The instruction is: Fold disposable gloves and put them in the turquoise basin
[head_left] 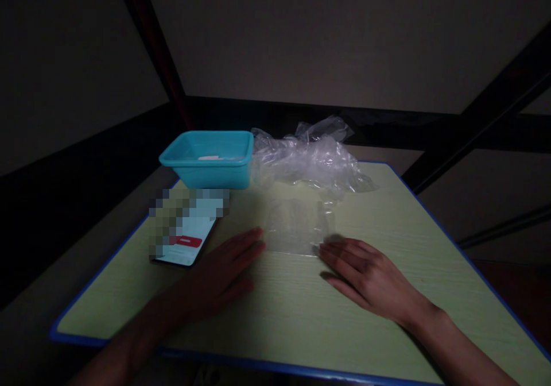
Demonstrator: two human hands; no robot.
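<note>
My left hand (224, 271) lies flat on the pale green table (284, 311), fingers stretched out, fingertips by the left edge of a flat clear plastic bag (297, 228). My right hand (365, 274) also rests palm down with fingers extended, its fingertips touching the bag's near right corner. Neither hand holds anything. Behind the flat bag sits a crumpled heap of clear plastic bags (310, 156).
A turquoise plastic tub (206, 162) with something pale inside stands at the table's back left. A phone (185, 231) with a lit screen lies left of my left hand. The table has a blue rim; dark beams and a dim wall lie beyond.
</note>
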